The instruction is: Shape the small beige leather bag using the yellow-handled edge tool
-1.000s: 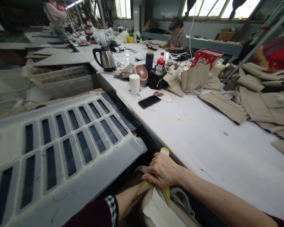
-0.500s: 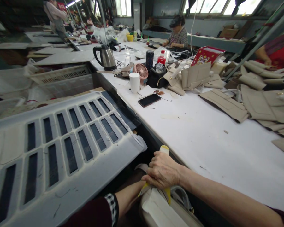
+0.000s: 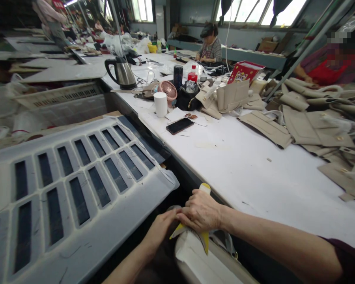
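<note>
My right hand [image 3: 199,211] is wrapped round a white tube-like piece [image 3: 205,188] with a yellow rim, which sticks up above the fist. Yellow-edged pointed ends [image 3: 205,241] of what seems the same piece spread out below the fist. Just under it is a beige bag [image 3: 225,263] with a white, paper-like piece [image 3: 192,252] along its top. My left hand [image 3: 161,228] meets the right one at the fingers; its fingers are bent and pressed together, and what they grip is hidden. A clear-wrapped strap [image 3: 225,240] shows beside the bag.
A grey moulded panel with slots [image 3: 85,185] lies on my left. Along the white table [image 3: 225,173] are a phone [image 3: 180,126], white cup [image 3: 160,104], pink fan [image 3: 167,90], kettle [image 3: 122,73] and beige bag pieces [image 3: 313,124]. Two people work across it.
My left hand has come out from below the right one and now shows beside it. The right hand keeps its grip. The view has turned slightly right.
</note>
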A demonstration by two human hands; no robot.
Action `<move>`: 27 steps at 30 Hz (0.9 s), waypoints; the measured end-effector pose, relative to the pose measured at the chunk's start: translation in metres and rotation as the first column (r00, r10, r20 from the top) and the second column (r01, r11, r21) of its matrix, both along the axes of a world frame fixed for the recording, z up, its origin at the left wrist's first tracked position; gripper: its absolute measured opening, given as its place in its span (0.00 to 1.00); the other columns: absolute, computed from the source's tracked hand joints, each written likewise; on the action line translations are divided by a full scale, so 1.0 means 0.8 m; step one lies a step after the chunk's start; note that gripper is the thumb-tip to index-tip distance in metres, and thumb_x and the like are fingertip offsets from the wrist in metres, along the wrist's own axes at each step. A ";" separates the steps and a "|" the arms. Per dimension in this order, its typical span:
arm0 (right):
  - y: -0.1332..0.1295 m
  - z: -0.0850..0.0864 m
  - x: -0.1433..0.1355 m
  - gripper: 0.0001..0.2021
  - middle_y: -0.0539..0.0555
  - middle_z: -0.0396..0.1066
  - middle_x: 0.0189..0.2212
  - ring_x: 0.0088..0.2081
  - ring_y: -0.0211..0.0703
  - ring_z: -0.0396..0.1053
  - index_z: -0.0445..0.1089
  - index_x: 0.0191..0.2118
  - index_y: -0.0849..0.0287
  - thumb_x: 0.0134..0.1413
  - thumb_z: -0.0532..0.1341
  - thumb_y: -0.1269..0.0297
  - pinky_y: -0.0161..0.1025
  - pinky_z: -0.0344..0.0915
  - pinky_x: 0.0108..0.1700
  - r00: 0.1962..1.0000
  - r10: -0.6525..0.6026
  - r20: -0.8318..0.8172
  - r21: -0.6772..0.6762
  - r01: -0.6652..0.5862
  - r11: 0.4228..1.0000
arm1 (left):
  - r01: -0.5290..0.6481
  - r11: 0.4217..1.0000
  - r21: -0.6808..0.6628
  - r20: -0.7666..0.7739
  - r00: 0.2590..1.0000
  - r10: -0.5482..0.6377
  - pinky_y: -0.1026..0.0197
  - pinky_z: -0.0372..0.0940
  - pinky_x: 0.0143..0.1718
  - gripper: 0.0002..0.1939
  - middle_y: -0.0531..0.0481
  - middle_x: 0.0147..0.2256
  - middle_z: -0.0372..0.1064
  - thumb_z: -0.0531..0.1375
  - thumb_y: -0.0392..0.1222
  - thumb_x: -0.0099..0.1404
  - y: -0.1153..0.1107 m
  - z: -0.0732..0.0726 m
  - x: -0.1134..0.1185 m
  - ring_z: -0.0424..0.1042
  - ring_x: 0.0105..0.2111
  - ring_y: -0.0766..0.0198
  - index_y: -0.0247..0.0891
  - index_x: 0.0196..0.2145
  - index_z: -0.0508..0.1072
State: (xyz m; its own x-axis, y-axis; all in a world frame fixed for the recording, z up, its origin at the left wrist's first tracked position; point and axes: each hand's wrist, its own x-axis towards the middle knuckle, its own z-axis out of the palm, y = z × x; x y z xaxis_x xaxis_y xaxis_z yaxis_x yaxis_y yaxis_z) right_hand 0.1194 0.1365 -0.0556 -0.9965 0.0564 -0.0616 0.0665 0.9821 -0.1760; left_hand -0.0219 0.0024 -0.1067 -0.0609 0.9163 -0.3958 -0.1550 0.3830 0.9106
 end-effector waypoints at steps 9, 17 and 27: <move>-0.009 0.004 0.007 0.21 0.53 0.74 0.21 0.23 0.42 0.67 0.68 0.26 0.57 0.68 0.47 0.58 0.45 0.41 0.30 0.999 -0.054 0.006 0.043 0.054 0.998 | 0.315 0.934 0.171 -0.382 0.894 -0.232 0.56 0.48 0.63 0.07 0.53 0.44 0.74 0.62 0.44 0.65 -0.016 0.062 0.002 0.69 0.49 0.56 0.41 0.37 0.78; -0.024 0.004 0.019 0.21 0.54 0.74 0.22 0.22 0.41 0.66 0.67 0.26 0.58 0.68 0.47 0.58 0.45 0.39 0.30 0.990 -0.140 0.022 0.025 0.139 0.990 | 0.452 0.884 0.120 -0.605 0.739 -0.296 0.52 0.36 0.68 0.10 0.52 0.46 0.74 0.55 0.46 0.69 -0.013 0.065 0.004 0.69 0.51 0.57 0.45 0.38 0.77; -0.069 0.005 0.052 0.29 0.52 0.76 0.24 0.25 0.41 0.70 0.70 0.26 0.57 0.71 0.41 0.54 0.44 0.42 0.31 0.868 -0.492 0.061 -0.034 0.495 0.868 | 0.291 0.954 0.067 -0.037 0.956 -0.289 0.51 0.59 0.55 0.30 0.47 0.35 0.76 0.45 0.61 0.71 -0.013 0.051 0.010 0.72 0.38 0.56 0.36 0.40 0.79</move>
